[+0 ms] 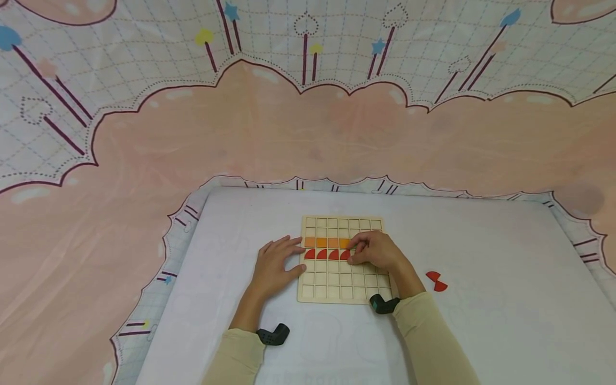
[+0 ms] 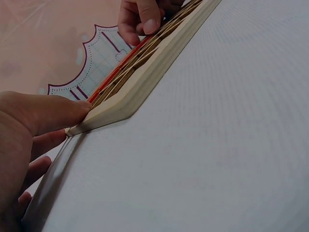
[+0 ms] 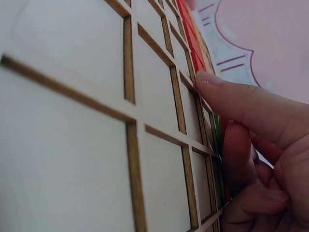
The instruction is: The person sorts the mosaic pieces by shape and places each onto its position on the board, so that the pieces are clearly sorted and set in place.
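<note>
A pale wooden grid board (image 1: 333,293) lies on the white table. One row holds several orange squares (image 1: 310,243). Below it runs a row of several red quarter-circle pieces (image 1: 322,254). At the board's left edge is my left hand (image 1: 276,267), fingers spread; its thumb (image 2: 63,113) presses on the rim. My right hand (image 1: 377,249) reaches over the board from the right. Its thumb (image 3: 236,99) is right at the end of the red row, other fingers bent. I cannot tell whether it holds a piece. A sliver of green (image 3: 217,129) shows beside it.
Two loose red pieces (image 1: 440,286) lie on the white tabletop (image 1: 505,299) to the right of the board. Black devices (image 1: 274,335) are worn on both wrists. A patterned pink cloth (image 1: 298,139) hangs beyond the table.
</note>
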Demonstrator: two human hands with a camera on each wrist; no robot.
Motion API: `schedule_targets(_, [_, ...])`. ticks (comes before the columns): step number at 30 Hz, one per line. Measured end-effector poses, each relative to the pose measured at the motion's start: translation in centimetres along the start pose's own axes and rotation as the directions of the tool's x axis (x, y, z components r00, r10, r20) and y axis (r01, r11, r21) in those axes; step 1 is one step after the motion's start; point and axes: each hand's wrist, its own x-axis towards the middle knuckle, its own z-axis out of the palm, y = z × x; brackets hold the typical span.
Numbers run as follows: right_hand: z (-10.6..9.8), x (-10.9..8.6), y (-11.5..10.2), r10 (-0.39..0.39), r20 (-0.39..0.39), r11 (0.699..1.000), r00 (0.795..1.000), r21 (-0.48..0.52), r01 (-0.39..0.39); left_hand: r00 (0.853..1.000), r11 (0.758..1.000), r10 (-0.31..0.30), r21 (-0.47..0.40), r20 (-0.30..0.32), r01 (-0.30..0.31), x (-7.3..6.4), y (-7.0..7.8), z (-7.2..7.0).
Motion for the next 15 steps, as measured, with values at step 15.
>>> schedule_targets(15, [0.02, -0.13, 0.05, -0.027, -0.010, 0.999, 1.000, -0.036, 0.026, 1.000, 1.000, -0.002, -0.003, 0.005, 0.002, 0.00, 0.07, -0.01])
